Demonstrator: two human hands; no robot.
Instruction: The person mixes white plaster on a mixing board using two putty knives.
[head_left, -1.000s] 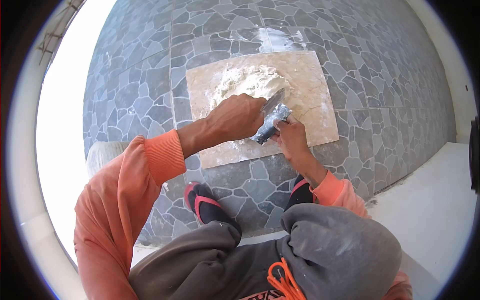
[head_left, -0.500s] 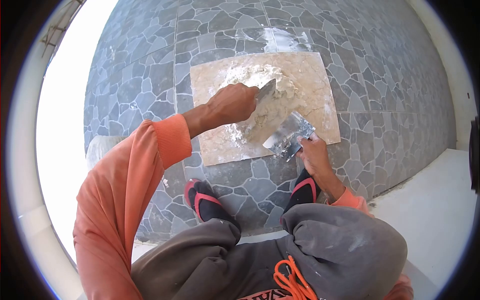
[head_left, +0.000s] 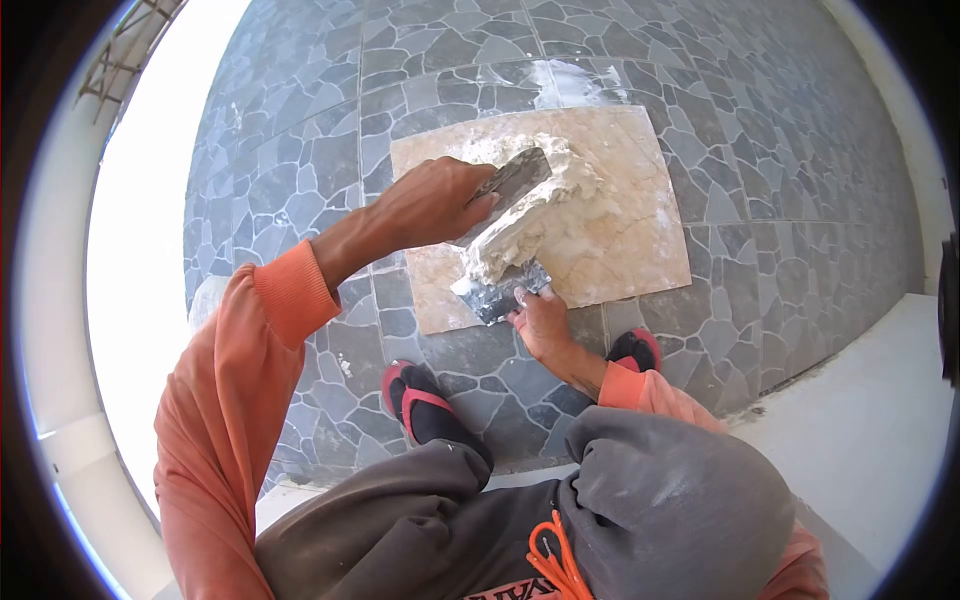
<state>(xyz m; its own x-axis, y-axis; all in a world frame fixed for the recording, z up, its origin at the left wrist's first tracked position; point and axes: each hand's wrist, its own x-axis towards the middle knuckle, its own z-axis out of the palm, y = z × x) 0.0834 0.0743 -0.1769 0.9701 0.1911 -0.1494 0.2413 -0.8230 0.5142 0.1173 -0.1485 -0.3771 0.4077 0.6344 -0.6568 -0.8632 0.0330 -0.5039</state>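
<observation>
A heap of wet, off-white paste [head_left: 530,225] lies on a beige tile board [head_left: 640,240]. My left hand [head_left: 435,200], knuckles up, grips a long metal trowel [head_left: 520,175], whose blade stands against the upper left side of the paste. My right hand [head_left: 545,320] pinches a wide scraper [head_left: 500,295] at the board's lower edge. Paste touches the top of the scraper. The handle of the trowel is hidden under my left hand.
Grey stone-patterned floor [head_left: 300,190] surrounds the board, with a white smear [head_left: 570,85] beyond its far edge. My feet in red sandals [head_left: 425,400] stand near the board's close side. At the right runs a white ledge [head_left: 850,400].
My right hand has moved left with the scraper, which now meets the paste. The trowel's blade has turned and more of it shows. Paste is gathered in a ridge between the two tools.
</observation>
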